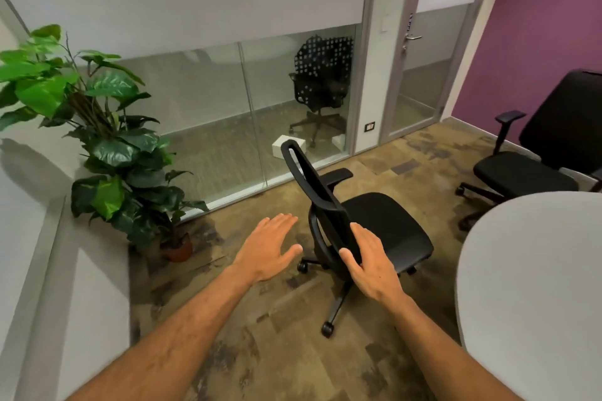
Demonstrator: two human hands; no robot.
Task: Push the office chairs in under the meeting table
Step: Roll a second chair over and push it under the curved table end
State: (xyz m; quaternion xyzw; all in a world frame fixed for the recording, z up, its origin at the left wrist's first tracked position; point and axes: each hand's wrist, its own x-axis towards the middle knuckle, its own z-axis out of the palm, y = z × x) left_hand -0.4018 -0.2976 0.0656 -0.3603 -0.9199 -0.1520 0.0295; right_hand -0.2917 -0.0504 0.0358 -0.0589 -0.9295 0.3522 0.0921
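A black office chair [384, 225] on castors stands on the carpet in the middle, its narrow backrest toward me and its seat facing the white round meeting table [534, 286] at the lower right, apart from it. My left hand [270, 247] hovers open just left of the backrest, touching nothing. Fingers spread, my right hand [368, 260] lies flat against the backrest's right side without gripping it. A second black office chair [534, 169] stands at the far right beside the table.
A tall potted plant [107, 153] stands at the left by a white ledge. A glass partition [208, 114] and a glass door [420, 68] close the far side; another chair shows behind the glass. A purple wall is at the right.
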